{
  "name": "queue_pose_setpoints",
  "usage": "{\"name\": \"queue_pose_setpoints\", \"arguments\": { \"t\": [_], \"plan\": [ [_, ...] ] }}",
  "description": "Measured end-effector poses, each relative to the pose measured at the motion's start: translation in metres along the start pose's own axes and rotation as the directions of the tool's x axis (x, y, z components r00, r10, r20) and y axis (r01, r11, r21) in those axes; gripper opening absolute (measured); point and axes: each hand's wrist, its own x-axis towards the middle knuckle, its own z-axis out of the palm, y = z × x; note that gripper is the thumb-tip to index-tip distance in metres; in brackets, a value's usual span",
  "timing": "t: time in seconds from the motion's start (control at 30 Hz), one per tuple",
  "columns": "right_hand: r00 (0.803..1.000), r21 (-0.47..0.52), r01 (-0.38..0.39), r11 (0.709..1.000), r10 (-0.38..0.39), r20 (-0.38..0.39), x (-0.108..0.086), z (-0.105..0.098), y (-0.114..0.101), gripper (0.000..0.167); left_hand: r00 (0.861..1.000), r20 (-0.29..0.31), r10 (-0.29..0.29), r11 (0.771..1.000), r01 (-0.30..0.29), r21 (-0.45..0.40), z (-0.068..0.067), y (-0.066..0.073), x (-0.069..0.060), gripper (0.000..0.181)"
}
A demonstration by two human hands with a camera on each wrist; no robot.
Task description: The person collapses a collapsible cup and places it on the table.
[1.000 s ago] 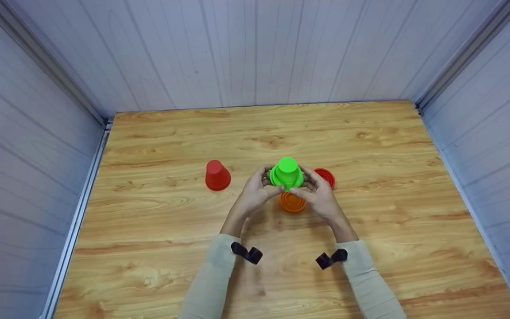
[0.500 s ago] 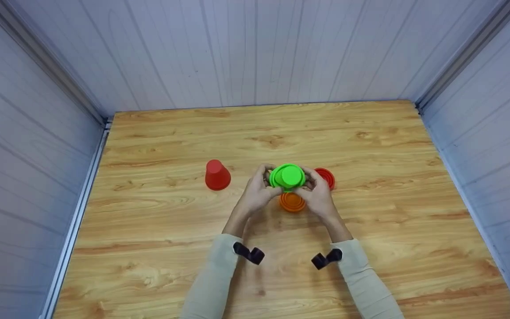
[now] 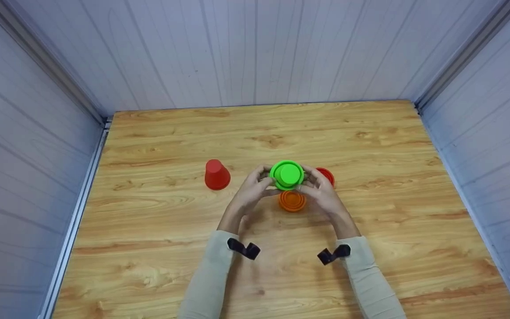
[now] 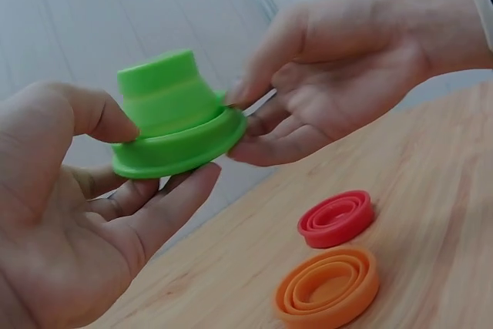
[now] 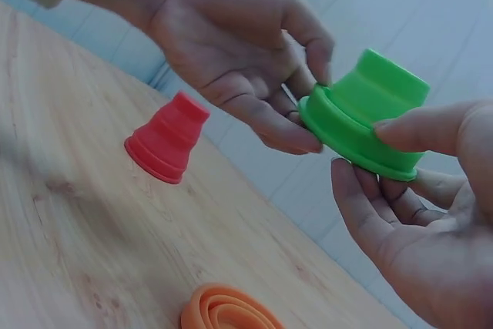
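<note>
Above the table I hold a green collapsible cup point(image 3: 287, 175) with its narrow end up and its wide rim down. Part of its wall is folded into the rim, as the left wrist view shows. My left hand point(image 3: 250, 191) pinches the rim from the left, thumb on top and fingers beneath. On the opposite side, my right hand point(image 3: 323, 195) pinches it the same way. An orange collapsible cup point(image 3: 292, 202), pressed flat into rings, lies on the table just nearer than the green one. A flat red collapsible cup point(image 4: 337, 219) lies partly hidden behind my right hand in the head view.
To the left, a red collapsible cup point(image 3: 217, 176) stands extended, narrow end up. The wooden tabletop point(image 3: 148, 248) is bounded by pale panel walls point(image 3: 237, 53) at the back and both sides.
The green cup's tilt has shifted and its narrow end now looks shorter from above. My left thumb has moved from the near edge onto its left side. The other cups are unmoved.
</note>
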Motion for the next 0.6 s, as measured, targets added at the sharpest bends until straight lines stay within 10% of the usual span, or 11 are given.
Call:
{"name": "queue_pose_setpoints", "arguments": {
  "t": [0.6],
  "plan": [
    [0.998, 0.053, 0.038, 0.998, -0.04, 0.038, -0.0006, 0.0006, 0.0022, 0.05, 1.0, 0.016, -0.01, 1.0, 0.01, 0.024, -0.0057, 0.0015, -0.0011, 0.024]
  ]
}}
